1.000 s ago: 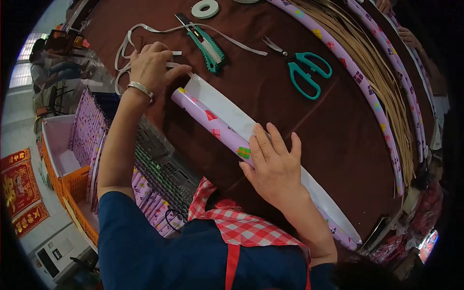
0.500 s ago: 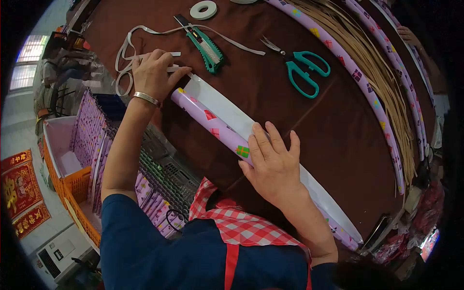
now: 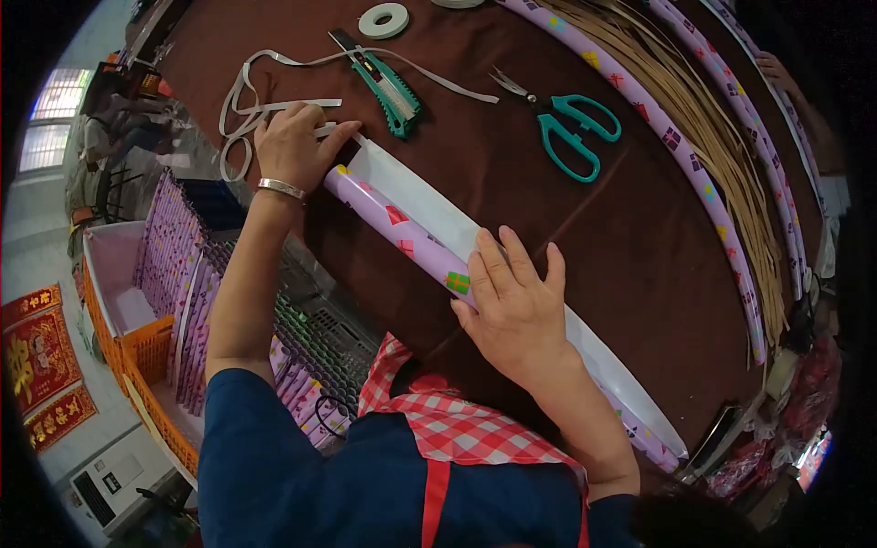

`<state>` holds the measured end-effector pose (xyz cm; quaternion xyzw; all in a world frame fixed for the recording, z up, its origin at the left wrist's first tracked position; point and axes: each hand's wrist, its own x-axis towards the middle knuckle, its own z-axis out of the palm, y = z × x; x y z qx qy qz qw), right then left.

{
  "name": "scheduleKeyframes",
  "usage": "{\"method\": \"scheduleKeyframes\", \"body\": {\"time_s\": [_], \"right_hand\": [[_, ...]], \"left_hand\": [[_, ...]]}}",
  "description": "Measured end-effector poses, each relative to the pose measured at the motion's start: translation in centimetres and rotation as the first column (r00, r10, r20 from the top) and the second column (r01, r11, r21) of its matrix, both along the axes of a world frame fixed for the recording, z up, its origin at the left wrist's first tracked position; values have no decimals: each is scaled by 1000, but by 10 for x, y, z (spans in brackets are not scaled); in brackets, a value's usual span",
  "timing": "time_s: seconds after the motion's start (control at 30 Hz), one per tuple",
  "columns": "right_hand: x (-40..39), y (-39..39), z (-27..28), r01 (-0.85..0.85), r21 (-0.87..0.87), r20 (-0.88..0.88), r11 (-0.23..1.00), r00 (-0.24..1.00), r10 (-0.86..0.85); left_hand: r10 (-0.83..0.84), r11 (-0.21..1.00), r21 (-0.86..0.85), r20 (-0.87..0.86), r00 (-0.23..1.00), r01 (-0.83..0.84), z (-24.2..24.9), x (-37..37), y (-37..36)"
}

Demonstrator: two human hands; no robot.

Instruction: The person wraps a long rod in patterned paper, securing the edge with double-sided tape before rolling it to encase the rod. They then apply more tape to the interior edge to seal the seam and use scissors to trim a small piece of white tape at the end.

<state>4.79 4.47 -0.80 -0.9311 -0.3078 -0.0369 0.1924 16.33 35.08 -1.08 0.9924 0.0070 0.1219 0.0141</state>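
Note:
A long strip of lilac wrapping paper (image 3: 375, 203), printed with gift boxes and folded lengthwise, lies diagonally in front of me, its white inner side showing along the upper edge. My right hand (image 3: 516, 310) rests flat across the fold with fingers spread. At the far left end of the paper, my left hand (image 3: 297, 151) is curled around a thin white tape strip (image 3: 248, 87); its fingertips are partly hidden. Just beyond it lies a green utility knife (image 3: 388, 91), over the loose strip. Teal-handled scissors (image 3: 575, 137) lie further right with their blades apart.
A white tape roll (image 3: 383, 20) sits at the back of the brown cloth-covered table (image 3: 639, 283). More lilac strips (image 3: 676, 142) and brown paper strips (image 3: 731, 173) curve along the right. Orange crates (image 3: 151, 352) with lilac pieces stand left. Another person's hand (image 3: 776, 73) shows far right.
My left hand and forearm have shifted slightly to the right at the paper's end. My right hand stays almost still on the fold.

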Motion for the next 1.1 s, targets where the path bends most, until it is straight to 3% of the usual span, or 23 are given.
{"method": "scheduleKeyframes", "body": {"time_s": [0.13, 0.23, 0.3, 0.33, 0.4, 0.43, 0.57, 0.63, 0.67, 0.73, 0.8, 0.9, 1.1], "right_hand": [[1, 1, 2, 4, 2, -12, 1000, 1000, -4], [2, 0, 2, -1, 4, -11, 1000, 1000, 1], [2, 0, 2, -6, 8, -17, 1000, 1000, 6], [2, -1, 2, -10, 9, -22, 1000, 1000, 10], [1, -1, 2, -8, 16, -24, 1000, 1000, 8], [2, -1, 2, -9, 23, -23, 1000, 1000, 9], [2, -1, 2, -10, 20, -16, 1000, 1000, 11], [1, -1, 2, -15, 21, -11, 1000, 1000, 15], [2, -1, 1, -12, 24, -10, 1000, 1000, 12], [2, -1, 1, -18, 35, -12, 999, 1000, 18], [2, -2, -2, -14, 42, -6, 999, 1000, 14], [1, 1, -3, 5, 61, 11, 998, 1000, -5], [2, -2, -4, -17, 71, 31, 997, 999, 15]], "left_hand": [[-13, 1000, -26, 7, 1000, 13, -1, 0, 1], [-31, 997, 74, 24, 999, 29, 9, -1, -1], [97, 994, -31, -193, 976, -105, 25, 4, -4], [96, 994, -30, -193, 976, -103, 23, 9, 3], [58, 957, -262, -239, 969, -122, 19, 22, 23], [47, 925, -363, -190, 981, -114, 22, 23, 20], [105, 946, -293, -130, 986, -139, 13, 29, 10], [22, 981, 177, 294, 956, -77, 6, 11, -13], [-76, 993, 114, 358, 931, 38, 5, -1, -25], [-263, 936, -149, 309, 914, 320, 12, -36, -58], [-522, 849, -128, -40, 852, 513, 27, -78, -95], [-581, 811, -60, -192, 791, 582, 12, -98, -114], [-585, 811, -145, -235, 776, 567, 15, -89, -99]]}}
